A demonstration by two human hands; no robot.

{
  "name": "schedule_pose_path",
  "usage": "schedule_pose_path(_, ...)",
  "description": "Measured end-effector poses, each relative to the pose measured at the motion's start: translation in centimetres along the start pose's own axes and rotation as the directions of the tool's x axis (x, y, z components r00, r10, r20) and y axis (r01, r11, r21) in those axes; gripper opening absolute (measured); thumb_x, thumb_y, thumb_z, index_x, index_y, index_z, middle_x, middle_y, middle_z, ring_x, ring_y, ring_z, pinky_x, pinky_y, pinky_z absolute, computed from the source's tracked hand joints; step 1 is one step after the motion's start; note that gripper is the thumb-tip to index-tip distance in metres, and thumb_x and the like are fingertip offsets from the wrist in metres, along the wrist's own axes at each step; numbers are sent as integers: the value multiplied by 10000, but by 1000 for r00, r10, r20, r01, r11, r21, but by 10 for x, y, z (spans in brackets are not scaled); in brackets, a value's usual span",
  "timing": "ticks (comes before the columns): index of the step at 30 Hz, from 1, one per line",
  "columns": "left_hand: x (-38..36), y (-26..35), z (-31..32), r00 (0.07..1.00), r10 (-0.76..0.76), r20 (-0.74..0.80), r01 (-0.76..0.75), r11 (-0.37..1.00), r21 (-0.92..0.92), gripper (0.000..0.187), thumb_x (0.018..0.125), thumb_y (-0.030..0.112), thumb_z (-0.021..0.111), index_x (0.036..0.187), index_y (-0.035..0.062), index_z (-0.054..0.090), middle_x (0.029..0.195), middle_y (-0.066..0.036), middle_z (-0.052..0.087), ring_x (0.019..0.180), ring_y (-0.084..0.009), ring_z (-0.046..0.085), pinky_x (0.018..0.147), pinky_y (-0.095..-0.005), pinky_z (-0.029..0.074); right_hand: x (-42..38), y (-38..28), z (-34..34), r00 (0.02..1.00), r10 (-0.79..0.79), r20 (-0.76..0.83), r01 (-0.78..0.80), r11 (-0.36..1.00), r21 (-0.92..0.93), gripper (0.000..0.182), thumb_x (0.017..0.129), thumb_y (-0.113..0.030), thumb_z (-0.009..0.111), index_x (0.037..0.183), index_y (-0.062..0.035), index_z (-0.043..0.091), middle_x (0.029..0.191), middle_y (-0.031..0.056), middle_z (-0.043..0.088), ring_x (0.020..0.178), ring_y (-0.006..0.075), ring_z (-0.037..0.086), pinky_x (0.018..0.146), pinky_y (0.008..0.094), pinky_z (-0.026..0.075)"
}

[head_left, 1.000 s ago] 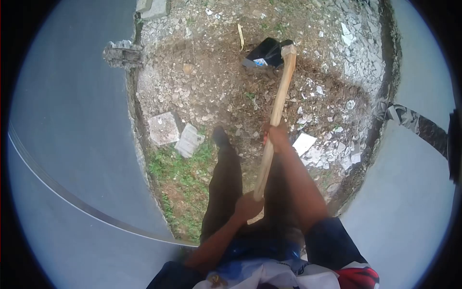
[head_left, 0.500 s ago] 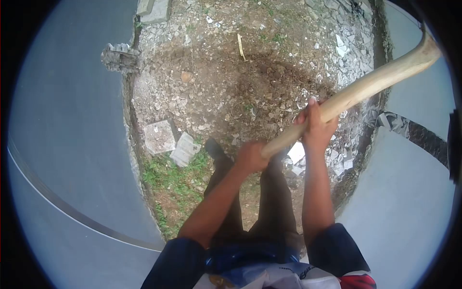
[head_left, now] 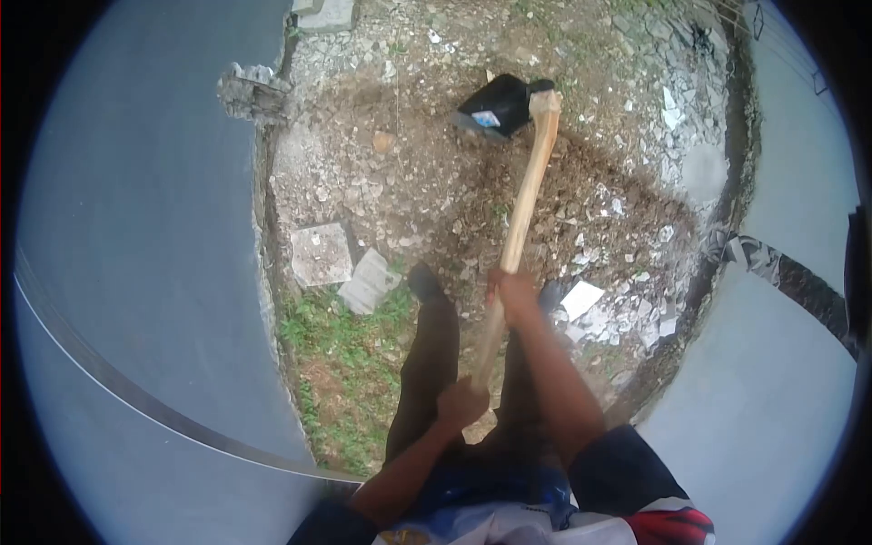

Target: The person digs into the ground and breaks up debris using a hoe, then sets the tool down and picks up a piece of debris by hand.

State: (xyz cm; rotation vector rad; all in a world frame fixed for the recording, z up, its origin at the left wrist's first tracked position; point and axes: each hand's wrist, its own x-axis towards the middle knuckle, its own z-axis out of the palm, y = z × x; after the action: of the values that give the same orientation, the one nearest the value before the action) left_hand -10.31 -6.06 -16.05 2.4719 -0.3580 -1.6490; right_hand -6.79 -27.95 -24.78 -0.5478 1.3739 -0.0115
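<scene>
A hoe with a long pale wooden handle [head_left: 527,195] reaches forward from my body. Its black blade [head_left: 500,106], with a small blue and white label, is over the brown soil; whether it touches the ground I cannot tell. My left hand [head_left: 462,404] is wrapped round the butt end of the handle, near my thighs. Farther up the handle, my right hand [head_left: 515,296] is closed round the wood.
Grey walls [head_left: 145,200] flank the rubble-strewn strip on both sides. Two flat slabs [head_left: 322,254] lie left of my feet beside green weeds [head_left: 341,336]. White tile shards [head_left: 581,300] lie to the right. A broken block [head_left: 254,94] juts from the left wall.
The handle has swung down from the upper right to the middle, and the blade has come into view. Both hands have moved lower and toward my body, still gripping it.
</scene>
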Motion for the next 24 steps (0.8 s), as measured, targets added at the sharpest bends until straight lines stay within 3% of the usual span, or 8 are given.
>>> schedule_pose_path(4,-76,-41,68,939,72,336,14,969,-249,373,837,327,664,1041,15,661,916,-269,683,903,-426,672,789,-483,551,-101,46,-28,996,-72,-61,68,995,-73,174,792,45,624,878,-7,482,631,66,508,419,168,507,362,326,419)
schedule_pose_path(8,-22,5,54,964,236,124,-203,951,-233,296,841,289,665,1027,59,669,861,-235,685,841,-411,676,733,-464,552,-118,-29,-22,958,-285,-21,282,953,-111,182,808,63,628,886,-12,482,675,51,527,483,136,526,445,285,445)
schedule_pose_path(10,36,46,9,904,427,-16,-423,889,-174,224,825,261,682,940,70,684,793,-209,673,782,-407,665,676,-461,536,-124,-78,-10,842,-539,-12,538,841,-51,217,816,74,642,948,-12,494,750,58,563,547,136,569,488,273,476)
schedule_pose_path(12,90,116,-73,647,700,-302,-762,609,-220,245,785,292,743,866,66,693,773,-194,669,735,-396,658,659,-457,529,-133,-141,24,603,-794,-83,795,606,-21,235,860,21,678,1009,3,497,788,81,594,597,154,614,514,270,525)
schedule_pose_path(18,216,209,-269,506,781,-366,-789,591,169,321,730,403,759,785,90,714,756,-180,690,729,-341,691,676,-441,548,-34,-252,138,293,-947,-132,947,268,179,97,904,11,579,840,19,507,587,93,552,472,175,568,430,304,506)
schedule_pose_path(21,232,86,-223,923,374,-92,-355,919,169,523,794,567,700,953,69,715,844,-198,710,815,-368,698,762,-443,545,38,-141,165,728,-673,-131,679,734,7,66,868,1,572,895,57,549,622,65,528,457,175,544,428,314,493)
schedule_pose_path(22,216,26,-182,968,248,22,-248,968,-32,540,806,573,681,1004,72,721,880,-209,709,872,-357,697,821,-433,534,63,-83,161,845,-515,-143,518,855,-16,206,846,-3,580,1007,123,558,614,74,526,445,184,546,408,325,486)
schedule_pose_path(24,180,-27,-105,929,322,-184,-350,925,-147,504,814,449,685,997,-20,703,910,-240,702,917,-390,686,842,-456,523,81,-18,145,976,-202,-82,188,970,-152,282,827,-5,602,1057,149,549,621,90,535,456,197,547,405,354,480)
